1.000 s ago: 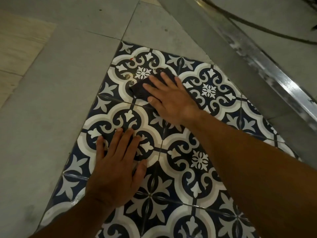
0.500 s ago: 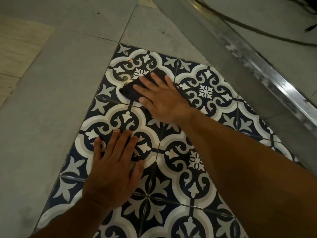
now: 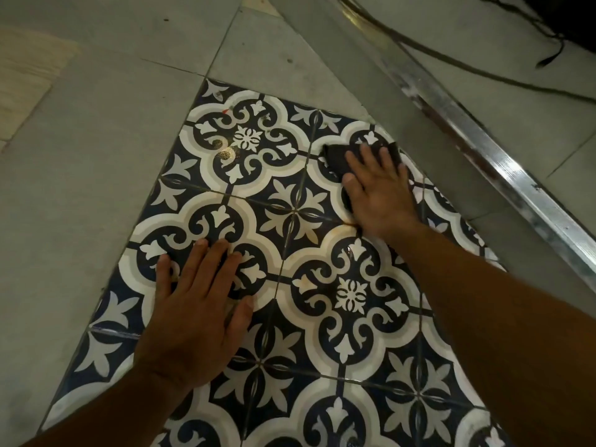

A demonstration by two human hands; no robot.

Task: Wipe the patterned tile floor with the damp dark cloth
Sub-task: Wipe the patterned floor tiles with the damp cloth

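The patterned tile floor, dark blue and white with floral scrolls, fills the middle of the head view. My right hand lies flat with straight fingers on the dark cloth and presses it onto a far right tile, close to the tiles' right edge. Most of the cloth is hidden under the hand; its left and top corners stick out. My left hand rests flat on a nearer tile at the left, fingers spread, holding nothing. A wet sheen shows on the far left tile.
Plain grey floor tiles surround the patterned patch on the left and far side. A shiny metal rail runs diagonally along the right. Dark cables lie beyond it at the top right. A pale wooden strip sits at the far left.
My right hand has slid the cloth from the far left tile over to the far right tile. The left hand has stayed planted in the same spot.
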